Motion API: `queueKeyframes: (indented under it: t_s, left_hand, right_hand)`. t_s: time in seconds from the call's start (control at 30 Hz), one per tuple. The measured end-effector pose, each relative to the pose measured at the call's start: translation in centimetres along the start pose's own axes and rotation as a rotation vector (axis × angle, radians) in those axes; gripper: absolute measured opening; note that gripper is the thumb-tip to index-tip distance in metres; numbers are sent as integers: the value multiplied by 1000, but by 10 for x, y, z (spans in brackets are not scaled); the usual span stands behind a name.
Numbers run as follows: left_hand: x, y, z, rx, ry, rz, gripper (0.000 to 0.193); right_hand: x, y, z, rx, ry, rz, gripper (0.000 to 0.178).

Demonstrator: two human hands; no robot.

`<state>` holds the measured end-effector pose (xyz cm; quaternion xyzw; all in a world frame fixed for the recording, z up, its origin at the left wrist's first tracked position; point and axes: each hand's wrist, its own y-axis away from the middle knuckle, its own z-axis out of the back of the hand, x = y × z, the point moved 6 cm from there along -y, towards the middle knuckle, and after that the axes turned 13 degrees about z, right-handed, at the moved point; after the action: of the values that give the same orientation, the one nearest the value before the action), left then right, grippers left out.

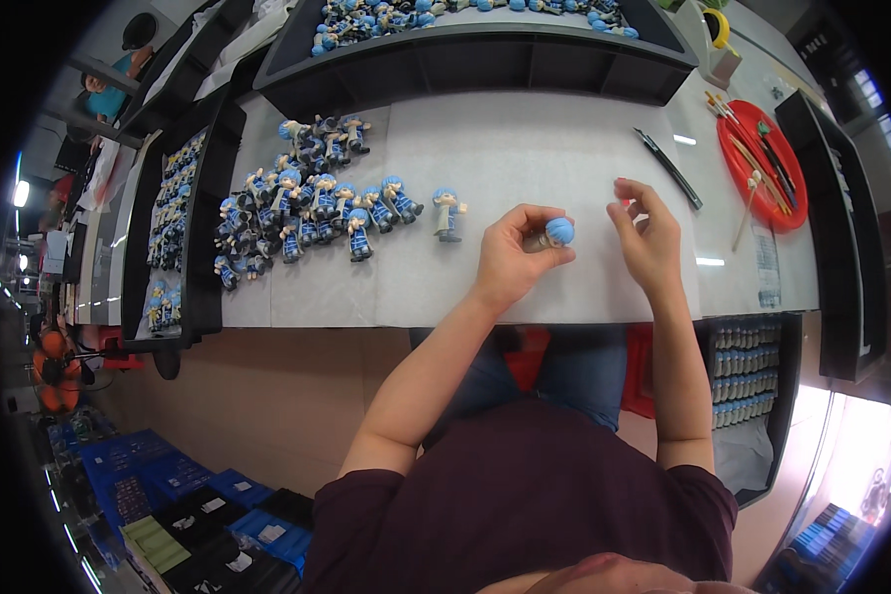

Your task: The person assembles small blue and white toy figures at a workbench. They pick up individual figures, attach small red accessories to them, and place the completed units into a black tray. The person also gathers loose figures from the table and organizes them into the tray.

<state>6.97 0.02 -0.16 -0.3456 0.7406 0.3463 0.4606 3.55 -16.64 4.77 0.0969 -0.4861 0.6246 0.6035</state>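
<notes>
The left hand [513, 259] pinches a small blue-haired figure [560, 233] between thumb and fingers, above the near part of the counter [485, 139], with the head toward the right hand [651, 243]. The right hand is beside it but apart, thumb and curled fingers spread, with nothing visible in its grasp. Just left of the left hand, a lone figure [447, 215] is on the counter; farther left is a loose pile [317, 198] of figures in blue and dark colours. A dark pen [668, 168] lies beyond the right hand, and right of it a red plate [800, 188] bears several brushes [759, 163]. At the far edge is a long dark tray [485, 69] of figures; a dark bin [206, 223] at the left holds more. Below the counter's right end, another tray [791, 396] holds figures in neat rows.
</notes>
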Motion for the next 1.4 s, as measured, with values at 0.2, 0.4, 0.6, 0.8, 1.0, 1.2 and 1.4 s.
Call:
queueKeyframes:
  t_s: [0.2, 0.4, 0.6, 0.8, 1.0, 1.2, 1.4]
  left_hand:
    - [-3, 1, -1, -2, -2, -43, 38]
    - [1, 0, -3, 4, 5, -27, 35]
    - [-4, 5, -9, 72, -74, -84, 38]
    - [-1, -2, 0, 62, 234, 55, 37]
    - [2, -4, 3, 140, 526, 156, 34]
    - [2, -5, 4, 110, 481, 171, 33]
    - [3, -6, 3, 127, 493, 186, 33]
  right_hand:
    - [11, 21, -11, -52, -221, -8, 20]
    - [25, 22, -21, 12, -389, 12, 22]
    - [1, 21, -28, 14, -567, -268, 18]
    - [5, 28, -29, -104, -640, -186, 31]
    - [10, 47, -46, -39, -636, -147, 38]
    - [28, 46, -44, -24, -468, 16, 45]
    - [21, 49, -44, -49, -470, 0, 45]
